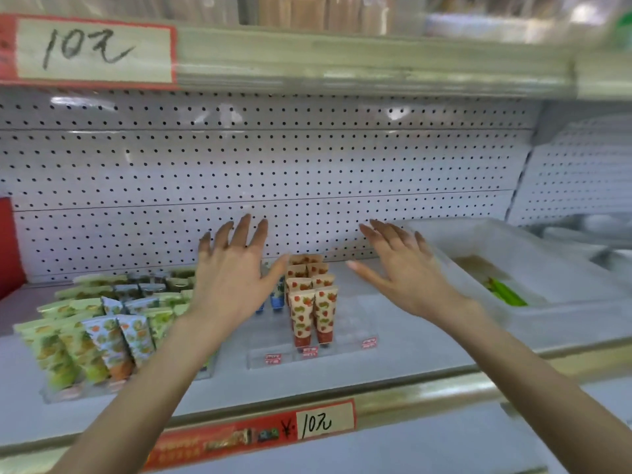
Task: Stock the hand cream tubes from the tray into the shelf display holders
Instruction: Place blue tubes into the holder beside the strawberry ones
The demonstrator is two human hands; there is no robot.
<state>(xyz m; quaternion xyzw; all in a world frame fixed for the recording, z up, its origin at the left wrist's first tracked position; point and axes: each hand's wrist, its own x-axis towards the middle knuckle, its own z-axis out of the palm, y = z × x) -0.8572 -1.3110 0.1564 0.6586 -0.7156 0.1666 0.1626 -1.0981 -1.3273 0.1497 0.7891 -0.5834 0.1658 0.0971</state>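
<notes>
Right grip, open and empty, just left of the tray; green tube inside lies slantwise. Left grip, open, farther off.

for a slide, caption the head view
Open left hand and right hand flank strawberry-print tubes in a clear holder.

Left hand: bare, with long slim fingers, the tips softened by motion blur.
Right hand: bare, thumbnail rounded at the tip, outline also blurred.
Left forearm: uncovered down to the frame's lower edge, slender.
Right forearm: uncovered likewise, running out at the lower right corner.
</notes>
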